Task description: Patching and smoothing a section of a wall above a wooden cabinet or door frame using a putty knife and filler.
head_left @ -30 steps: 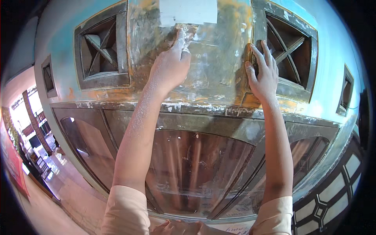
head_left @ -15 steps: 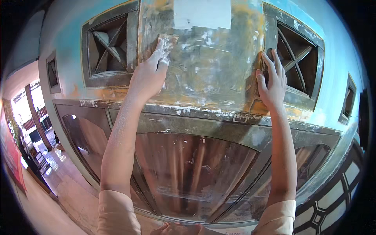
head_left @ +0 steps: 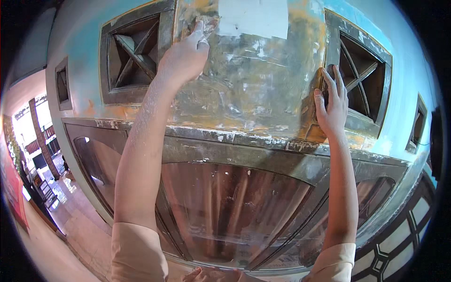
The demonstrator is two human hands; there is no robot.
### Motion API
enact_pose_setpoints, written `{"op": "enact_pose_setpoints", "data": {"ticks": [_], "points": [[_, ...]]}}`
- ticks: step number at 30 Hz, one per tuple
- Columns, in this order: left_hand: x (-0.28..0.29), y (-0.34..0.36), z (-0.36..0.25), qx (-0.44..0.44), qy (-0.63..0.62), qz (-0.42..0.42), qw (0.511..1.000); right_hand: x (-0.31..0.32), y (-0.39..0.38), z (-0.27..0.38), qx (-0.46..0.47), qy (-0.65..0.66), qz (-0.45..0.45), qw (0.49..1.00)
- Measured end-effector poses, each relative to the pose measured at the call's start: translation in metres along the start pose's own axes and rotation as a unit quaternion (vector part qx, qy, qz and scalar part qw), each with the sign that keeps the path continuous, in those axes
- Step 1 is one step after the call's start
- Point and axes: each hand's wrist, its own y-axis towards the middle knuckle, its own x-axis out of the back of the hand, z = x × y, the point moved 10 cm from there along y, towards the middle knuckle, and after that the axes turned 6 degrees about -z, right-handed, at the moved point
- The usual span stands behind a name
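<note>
High up on the left, my left hand [head_left: 188, 56] is closed on a flat, white-smeared piece [head_left: 209, 24] that looks like a putty scraper, with a finger stretched along it. The piece lies against a patchy brown, ochre and white wall panel [head_left: 253, 84], left of a white rectangle [head_left: 253, 18]. White dust covers the hand and forearm. My right hand [head_left: 332, 101] rests with fingers apart on the dark wooden frame [head_left: 332, 42] of the right-hand vent opening. Nothing shows in its grip.
Another crossed-slat vent [head_left: 134, 54] sits left of the panel. Below runs a ledge [head_left: 235, 136] with flaking white paint, above arched glass panes [head_left: 230, 207]. A dark patterned grille [head_left: 390, 239] stands lower right. At the far left, a tiled floor [head_left: 77, 202] leads to a bright opening.
My left hand has moved upward along the panel with the flat piece. The right hand stays on the frame. The whole view has shifted slightly.
</note>
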Motion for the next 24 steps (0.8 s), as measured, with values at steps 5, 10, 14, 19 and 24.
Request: {"op": "enact_pose_setpoints", "data": {"ticks": [5, 10, 14, 19, 24], "points": [[0.004, 0.028, 0.001, -0.008, -0.031, 0.023, 0.999, -0.003, -0.002, 0.002, -0.013, 0.003, 0.010, 1.000], [0.014, 0.061, 0.006, -0.077, -0.027, -0.084, 0.993, -0.002, 0.000, 0.002, -0.001, -0.003, -0.004, 1.000], [0.019, 0.075, -0.018, -0.123, -0.003, -0.059, 0.991, -0.002, 0.008, 0.000, 0.008, -0.051, -0.032, 0.998], [0.030, 0.113, 0.001, -0.085, -0.037, -0.072, 0.993, 0.001, 0.036, 0.022, 0.045, -0.018, -0.066, 0.997], [0.046, 0.116, -0.031, -0.069, -0.044, 0.031, 0.996, -0.014, 0.046, 0.056, 0.052, 0.020, -0.061, 0.997]]}}
